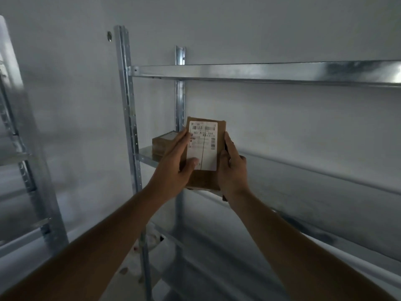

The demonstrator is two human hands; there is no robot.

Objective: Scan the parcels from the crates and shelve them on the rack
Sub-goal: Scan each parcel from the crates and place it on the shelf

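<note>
A brown cardboard parcel (219, 146) with a white barcode label faces me, held upright in front of the metal rack (128, 105). My left hand (175, 166) grips its left edge, thumb across the label. My right hand (233, 170) clasps its right edge. The parcel hovers at the front of the middle shelf (303, 177). Behind it, at the shelf's left end, lies another brown parcel (161, 142) flat on the shelf, partly hidden by my left hand.
An upper shelf (260, 72) spans the rack above the parcel. A second metal rack (23, 170) stands at the left. A grey wall is behind both. Lower shelves and pale floor show below my arms.
</note>
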